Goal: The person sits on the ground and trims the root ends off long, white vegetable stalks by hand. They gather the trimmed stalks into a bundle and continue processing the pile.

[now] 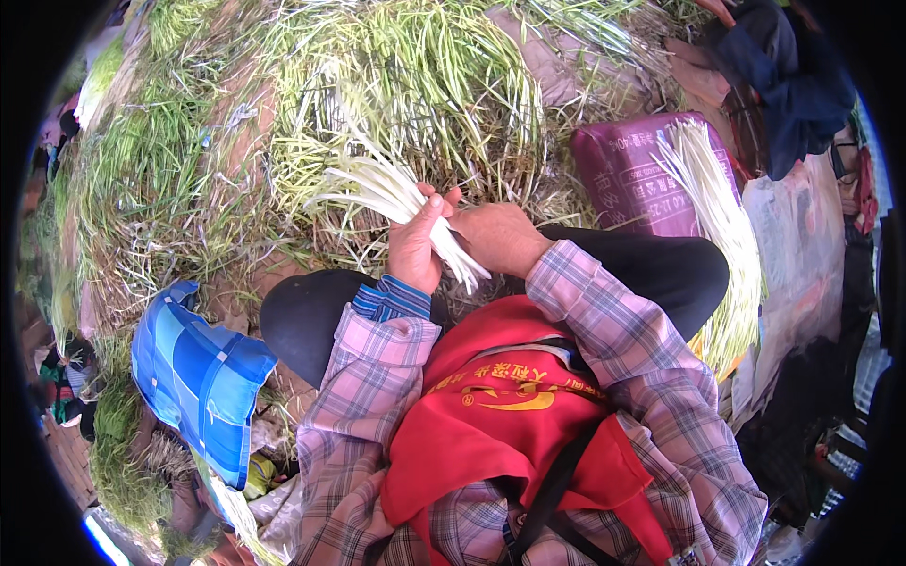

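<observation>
My left hand (416,247) is closed around a bundle of pale, blanched stalks (382,187) that look like garlic chives. The loose ends fan out to the upper left, while the white ends stick out below my fingers toward my lap. Close against the bundle, my right hand (499,237) has its fingers curled beside my left thumb. Its fingertips are partly hidden, so what they pinch cannot be made out. Just beyond both hands lies a large heap of green and yellow stalks (425,78).
At right, a purple printed sack (623,177) lies beside my knee, with a long pile of white stalks (715,198) along its edge. A blue checked cushion (205,375) is at left. Another person's dark-clothed legs (786,85) show at upper right. More green stalks (152,156) cover the ground.
</observation>
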A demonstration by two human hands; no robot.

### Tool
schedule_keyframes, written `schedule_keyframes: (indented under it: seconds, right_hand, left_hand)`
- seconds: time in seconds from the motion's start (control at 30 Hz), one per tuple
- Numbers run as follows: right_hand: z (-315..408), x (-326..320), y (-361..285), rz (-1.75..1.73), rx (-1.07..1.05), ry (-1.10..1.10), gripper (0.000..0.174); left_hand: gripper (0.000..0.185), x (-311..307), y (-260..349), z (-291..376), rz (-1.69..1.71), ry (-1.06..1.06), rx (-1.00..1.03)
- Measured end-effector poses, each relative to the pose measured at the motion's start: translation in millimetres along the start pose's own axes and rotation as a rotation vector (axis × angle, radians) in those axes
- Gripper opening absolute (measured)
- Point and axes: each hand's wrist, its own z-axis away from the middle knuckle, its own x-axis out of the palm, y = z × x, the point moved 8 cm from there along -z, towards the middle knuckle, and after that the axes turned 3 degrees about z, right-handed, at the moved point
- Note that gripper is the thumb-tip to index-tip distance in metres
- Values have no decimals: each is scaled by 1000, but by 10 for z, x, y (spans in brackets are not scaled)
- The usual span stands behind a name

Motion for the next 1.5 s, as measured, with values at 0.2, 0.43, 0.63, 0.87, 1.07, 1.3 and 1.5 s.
schedule_keyframes:
  seconds: [0.2, 0.43, 0.63, 0.87, 1.07, 1.3, 1.5]
  right_hand:
    - [561, -137, -1, -256, -255, -59, 25]
    - [708, -115, 142, 77, -127, 126, 36]
    - [858, -745, 59, -496, -139, 712, 25]
    - [534, -775, -235, -314, -177, 687, 25]
    - [342, -546, 36, -944, -218, 612, 18]
    - [178, -220, 114, -1494, -243, 518, 15]
    - [272, -423, 45, -990, -136, 822, 17]
  left_hand:
    - [13, -121, 445, -86, 243, 84, 70]
    - [14, 20, 788, -151, 445, -8, 155]
    - [22, 131, 715, -102, 656, -145, 110]
    - [13, 100, 371, -84, 562, -69, 68]
    - [21, 131, 392, -62, 693, -210, 47]
    - [26, 169, 415, -17, 764, -233, 53]
    - [26, 40, 427, -35, 815, -116, 77]
